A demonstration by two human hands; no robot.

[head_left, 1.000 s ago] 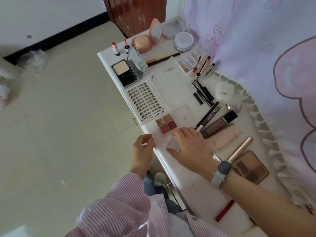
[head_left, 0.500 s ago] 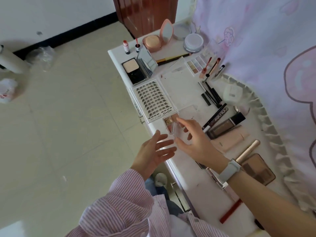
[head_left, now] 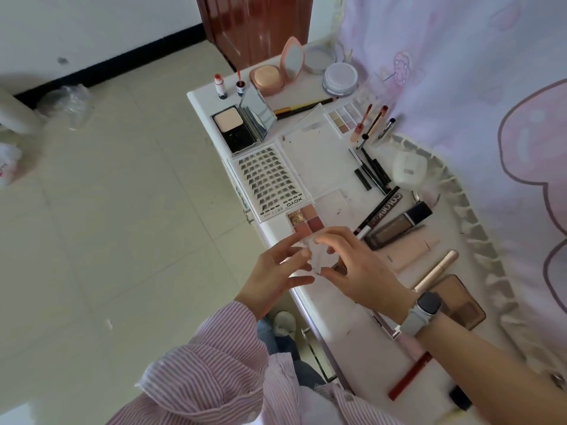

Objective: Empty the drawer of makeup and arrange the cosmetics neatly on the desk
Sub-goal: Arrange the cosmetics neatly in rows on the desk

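The left hand [head_left: 274,276] hangs just off the table's [head_left: 346,320] front edge with its fingers spread, the fingertips touching the near side of a small clear lid [head_left: 317,256]; whether it bears any of the weight cannot be told. To its right, the right hand [head_left: 362,271] has the lid in its grip, thumb below and forefinger above, so the piece stands tilted between the two hands, above the table edge.

Just beyond the grip, touching distance ahead, lies the eyeshadow quad [head_left: 305,220], open, its pans bare. It sits at the corner of the lash tray [head_left: 267,182], and its long axis runs away from the person and slightly rightward. The lid looks like it belongs to this quad, though that is a guess from size and nearness.

If so, the coming move goes forward and a little down from the right grip, the lid turned flat to match the quad's edges. The right hand is nearer and already holds it. Right of the grip, a foundation bottle [head_left: 399,227] lies close, leaving little room on that side.
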